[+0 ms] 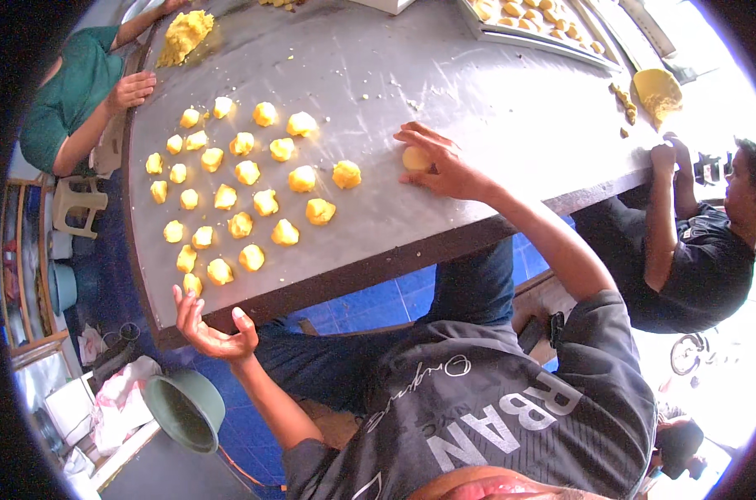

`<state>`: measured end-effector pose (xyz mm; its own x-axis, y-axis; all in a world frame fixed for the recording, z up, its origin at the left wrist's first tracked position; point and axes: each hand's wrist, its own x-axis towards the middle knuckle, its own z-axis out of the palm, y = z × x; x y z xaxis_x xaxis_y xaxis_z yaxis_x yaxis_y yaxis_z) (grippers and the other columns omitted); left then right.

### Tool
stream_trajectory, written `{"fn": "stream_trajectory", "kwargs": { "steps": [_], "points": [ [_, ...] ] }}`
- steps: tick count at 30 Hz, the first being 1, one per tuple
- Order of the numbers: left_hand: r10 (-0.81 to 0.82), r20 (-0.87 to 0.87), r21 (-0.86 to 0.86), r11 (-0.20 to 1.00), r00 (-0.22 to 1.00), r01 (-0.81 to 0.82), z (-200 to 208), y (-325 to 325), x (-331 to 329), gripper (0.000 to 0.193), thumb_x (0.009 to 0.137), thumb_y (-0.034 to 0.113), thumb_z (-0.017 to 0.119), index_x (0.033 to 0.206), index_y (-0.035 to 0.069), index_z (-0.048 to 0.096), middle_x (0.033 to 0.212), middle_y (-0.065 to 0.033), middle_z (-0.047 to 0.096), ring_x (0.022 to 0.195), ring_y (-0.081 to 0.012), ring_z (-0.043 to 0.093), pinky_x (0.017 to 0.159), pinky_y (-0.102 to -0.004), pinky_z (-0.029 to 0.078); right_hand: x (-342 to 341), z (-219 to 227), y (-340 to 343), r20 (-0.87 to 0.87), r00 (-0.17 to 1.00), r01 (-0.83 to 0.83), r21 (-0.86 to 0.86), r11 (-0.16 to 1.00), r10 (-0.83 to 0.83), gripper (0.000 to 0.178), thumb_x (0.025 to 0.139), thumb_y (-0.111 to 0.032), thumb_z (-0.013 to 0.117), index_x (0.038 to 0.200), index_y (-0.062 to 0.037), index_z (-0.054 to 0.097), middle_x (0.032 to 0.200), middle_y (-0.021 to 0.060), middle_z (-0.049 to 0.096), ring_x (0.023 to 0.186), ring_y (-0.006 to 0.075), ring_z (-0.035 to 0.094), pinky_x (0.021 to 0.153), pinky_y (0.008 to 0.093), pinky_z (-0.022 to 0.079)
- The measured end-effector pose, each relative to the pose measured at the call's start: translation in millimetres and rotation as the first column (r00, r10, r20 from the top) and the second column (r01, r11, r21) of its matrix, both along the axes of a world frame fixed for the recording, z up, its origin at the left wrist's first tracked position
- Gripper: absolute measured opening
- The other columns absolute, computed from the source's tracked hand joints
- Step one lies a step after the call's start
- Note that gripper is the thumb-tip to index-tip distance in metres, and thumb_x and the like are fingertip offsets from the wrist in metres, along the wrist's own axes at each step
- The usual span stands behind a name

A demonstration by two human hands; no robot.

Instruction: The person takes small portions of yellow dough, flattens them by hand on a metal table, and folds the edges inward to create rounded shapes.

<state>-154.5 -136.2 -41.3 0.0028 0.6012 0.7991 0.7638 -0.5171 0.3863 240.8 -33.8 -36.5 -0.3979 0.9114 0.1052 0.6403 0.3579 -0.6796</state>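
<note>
My right hand (pixel 446 165) curves around a pale yellow dough ball (pixel 417 158) on the metal table (pixel 369 242), its thumb on the near side and its fingers on the far side. At the table's front left corner, my left hand (pixel 215 329) is open, palm up with fingers apart. Just beyond its fingertips lies a small yellow dough lump (pixel 192 283); whether they touch, I cannot tell. Many rough lumps of the same dough spread over the left half of the table. The one nearest my right hand is a rounded dough lump (pixel 346 174).
At the far left, a person in a green shirt (pixel 76 104) rests a hand on the table edge near a big dough mass (pixel 184 37). A tray of shaped pieces (pixel 544 21) lies at the back. Another person (pixel 698 250) sits at right. A green basin (pixel 186 410) stands below left.
</note>
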Motion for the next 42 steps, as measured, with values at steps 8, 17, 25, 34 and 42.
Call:
{"fn": "stream_trajectory", "kwargs": {
  "steps": [8,17,25,34,42],
  "points": [
    [-0.016,-0.03,0.019,1.0,0.999,0.016,4,0,-2,0.044,0.075,0.024,0.06,0.104,-0.005,0.045,0.108,-0.018,0.046,0.115,-0.0435,0.045,0.096,-0.0508,0.041,17,-8,11,0.038,0.988,-0.149,0.075,0.986,0.147,0.068,0.072,-0.033,0.073,0.127,-0.0044,0.045,0.13,0.0177,0.044,0.117,0.0359,0.047,0.097,0.0402,0.041],
    [-0.034,-0.002,0.03,0.999,0.999,0.034,0,-1,-3,0.044,0.075,0.021,0.06,0.106,-0.004,0.042,0.108,-0.0173,0.045,0.115,-0.0436,0.045,0.095,-0.0495,0.043,14,-10,14,-0.043,0.993,-0.099,0.186,0.978,0.109,0.05,0.074,-0.027,0.073,0.116,-0.005,0.056,0.119,0.0179,0.055,0.111,0.0338,0.052,0.092,0.0401,0.044],
    [-0.016,-0.021,0.032,0.999,1.0,0.017,-3,0,-5,0.043,0.075,0.021,0.06,0.106,-0.005,0.042,0.107,-0.0176,0.045,0.114,-0.0438,0.045,0.094,-0.0486,0.045,13,-4,8,0.143,0.99,-0.047,0.321,0.946,0.001,0.061,0.072,-0.036,0.074,0.117,-0.0022,0.054,0.118,0.0167,0.055,0.11,0.0335,0.053,0.095,0.0408,0.042],
    [-0.02,-0.015,0.031,0.999,1.0,0.02,-3,0,-4,0.043,0.076,0.021,0.059,0.106,-0.005,0.042,0.107,-0.0178,0.045,0.113,-0.0436,0.046,0.094,-0.049,0.045,11,-15,3,0.031,0.991,-0.128,0.031,0.991,0.127,0.055,0.077,-0.031,0.07,0.121,-0.0027,0.052,0.115,0.0176,0.056,0.118,0.0333,0.046,0.1,0.0399,0.037],
    [-0.037,-0.027,0.028,0.999,0.999,0.038,-2,0,-6,0.044,0.076,0.021,0.059,0.107,-0.005,0.042,0.108,-0.0184,0.044,0.114,-0.0444,0.046,0.094,-0.0496,0.045,12,4,9,-0.01,0.983,-0.183,0.016,0.983,0.183,0.08,0.068,-0.019,0.077,0.135,-0.0085,0.034,0.129,0.0149,0.047,0.109,0.0298,0.053,0.096,0.0403,0.04]
  ]
}}
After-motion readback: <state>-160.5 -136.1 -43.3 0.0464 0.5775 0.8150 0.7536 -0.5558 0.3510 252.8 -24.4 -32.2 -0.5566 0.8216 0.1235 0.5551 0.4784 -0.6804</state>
